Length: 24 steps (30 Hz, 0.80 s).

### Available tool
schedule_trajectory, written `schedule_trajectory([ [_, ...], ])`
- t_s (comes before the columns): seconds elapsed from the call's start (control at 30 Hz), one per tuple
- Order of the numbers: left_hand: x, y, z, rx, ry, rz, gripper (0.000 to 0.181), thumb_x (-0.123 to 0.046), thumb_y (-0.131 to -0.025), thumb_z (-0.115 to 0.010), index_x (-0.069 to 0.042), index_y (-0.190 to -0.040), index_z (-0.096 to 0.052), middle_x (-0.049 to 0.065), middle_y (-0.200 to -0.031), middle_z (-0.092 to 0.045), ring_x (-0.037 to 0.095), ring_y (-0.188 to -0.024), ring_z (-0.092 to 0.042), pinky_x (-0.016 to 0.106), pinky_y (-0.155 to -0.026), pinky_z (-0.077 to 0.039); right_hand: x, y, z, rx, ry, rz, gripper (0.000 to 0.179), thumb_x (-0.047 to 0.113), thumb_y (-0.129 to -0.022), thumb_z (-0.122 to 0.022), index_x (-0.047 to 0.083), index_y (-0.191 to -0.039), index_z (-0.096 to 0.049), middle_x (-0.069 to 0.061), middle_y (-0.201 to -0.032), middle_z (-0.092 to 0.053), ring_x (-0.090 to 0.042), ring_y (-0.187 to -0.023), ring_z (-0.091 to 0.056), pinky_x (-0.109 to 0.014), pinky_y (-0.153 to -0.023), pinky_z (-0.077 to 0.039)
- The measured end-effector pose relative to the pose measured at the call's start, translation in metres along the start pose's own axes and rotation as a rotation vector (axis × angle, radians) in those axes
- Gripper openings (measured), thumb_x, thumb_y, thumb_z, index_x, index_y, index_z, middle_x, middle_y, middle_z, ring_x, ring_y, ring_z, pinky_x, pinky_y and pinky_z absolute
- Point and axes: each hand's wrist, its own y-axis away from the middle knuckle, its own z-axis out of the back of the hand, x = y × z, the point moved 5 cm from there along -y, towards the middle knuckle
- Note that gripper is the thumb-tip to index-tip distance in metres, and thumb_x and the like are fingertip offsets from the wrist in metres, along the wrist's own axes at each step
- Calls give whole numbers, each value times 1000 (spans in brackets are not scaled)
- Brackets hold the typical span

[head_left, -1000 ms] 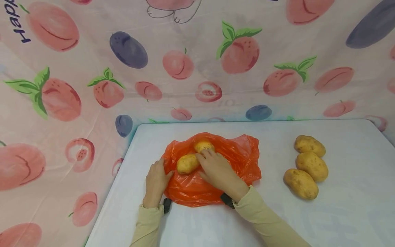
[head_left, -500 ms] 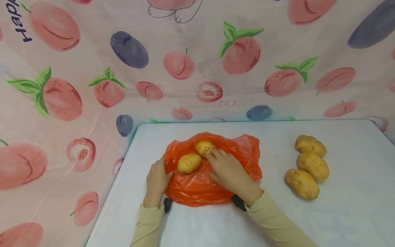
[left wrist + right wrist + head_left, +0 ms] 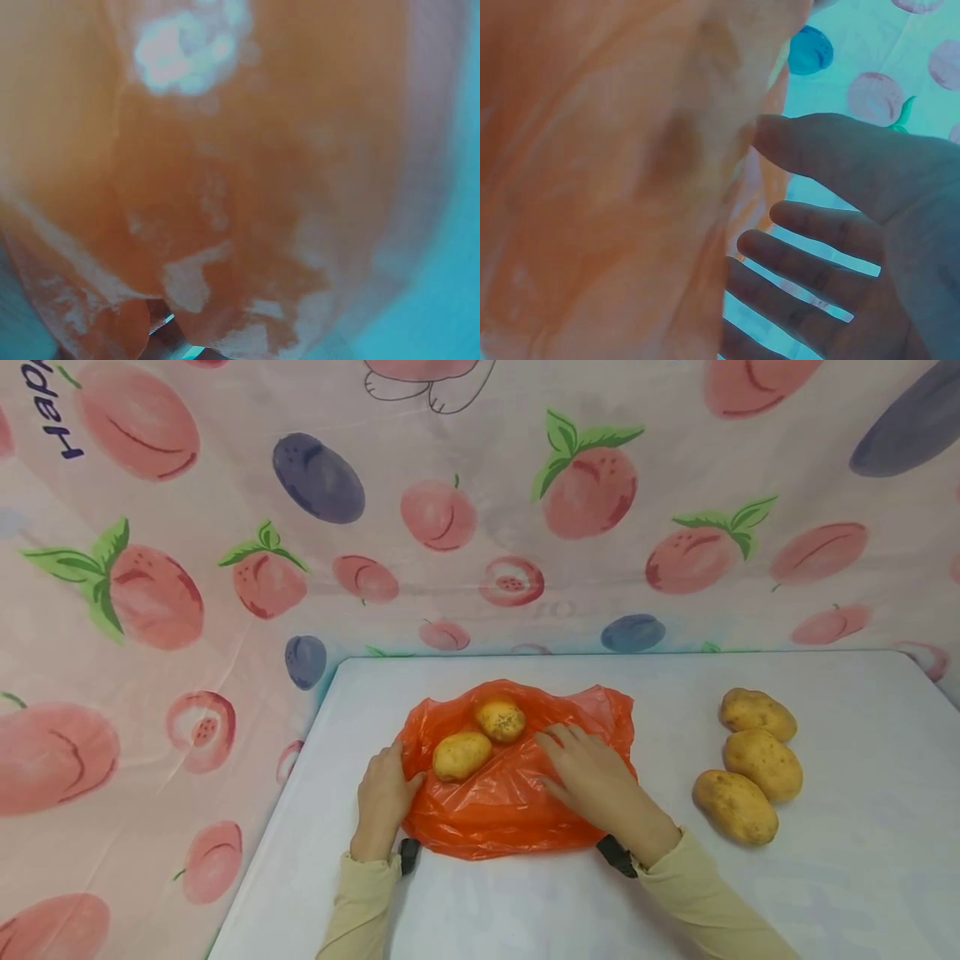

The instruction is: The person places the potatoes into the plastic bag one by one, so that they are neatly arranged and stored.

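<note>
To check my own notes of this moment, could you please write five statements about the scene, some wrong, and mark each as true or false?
1. The left hand touches the left edge of the orange-red plastic bag. True.
2. Three potatoes lie together on the white table, right of the bag. True.
3. The right hand is gripping a potato. False: the right hand holds no potato.
4. The cloth behind the table has a fruit print. True.
5. Only four potatoes are visible in the head view. False: there are five.
</note>
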Motion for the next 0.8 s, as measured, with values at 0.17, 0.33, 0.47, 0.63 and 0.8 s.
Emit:
schedule_trajectory([
  [0.17,-1,0,1,-2,6,-3,58,-18,-88,-76,-1,-137,-49,18,-116,-61,33,-102,-54,51,-93,-53,-7,7,-2,-9,22,-3,58,28,-82,-82,3,-129,-59,-15,-123,-61,-33,-113,-58,-49,-97,-52],
  [0.33,-1,0,1,-9,0,-10,58,-18,-88,-76,0,-137,-49,19,-117,-61,33,-103,-54,51,-93,-53,-14,15,-3,-4,49,-15,59,28,-81,-83,2,-129,-59,-16,-125,-61,-34,-115,-57,-51,-96,-52],
  [0.47,1,1,0,-13,0,-12,57,-18,-88,-76,0,-136,-50,19,-117,-61,33,-101,-54,52,-92,-53,-19,21,-1,7,49,-35,60,27,-81,-83,2,-130,-59,-17,-128,-59,-35,-120,-56,-53,-96,-52],
  [0.63,0,1,0,-13,-2,-18,58,-18,-88,-76,0,-136,-50,19,-115,-61,33,-100,-54,51,-91,-53,-27,29,5,3,46,-47,60,27,-81,-83,2,-130,-59,-18,-131,-58,-37,-123,-55,-54,-98,-50],
  [0.8,-1,0,1,-18,-4,-17,59,-18,-88,-76,0,-137,-50,19,-115,-62,33,-100,-54,51,-91,-53,-34,35,11,-15,48,-42,62,26,-80,-83,0,-130,-58,-18,-132,-57,-37,-121,-54,-52,-98,-50],
])
